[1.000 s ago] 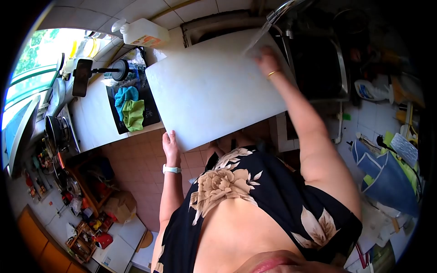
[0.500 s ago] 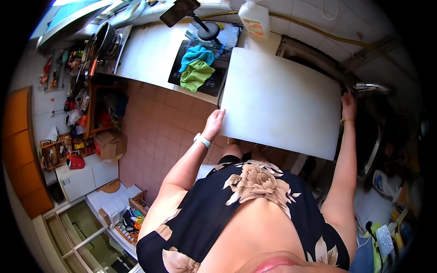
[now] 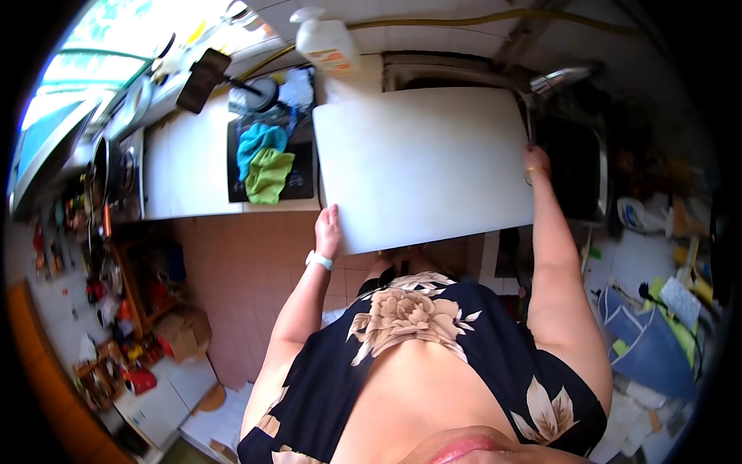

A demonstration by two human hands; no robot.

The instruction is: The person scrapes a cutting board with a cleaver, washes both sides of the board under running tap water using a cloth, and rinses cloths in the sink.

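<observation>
A large white rectangular board with rounded corners lies level in front of me, reaching from the counter toward my body. My left hand is closed on its near left edge, a pale watch on that wrist. At the right edge, my right hand grips the board close to the sink, with a thin bracelet at the wrist. The fingers of both hands are partly hidden behind or under the board. What the board rests on, if anything, cannot be made out.
Left of the board, a blue cloth and a green cloth lie on a black cooktop. A phone on a stand and a white pump bottle stand behind. A faucet and dark sink are at the right.
My view has turned, so the counter, cloths and board appear farther left. The board now lies more squarely along the counter. Both hands keep hold of its edges.
</observation>
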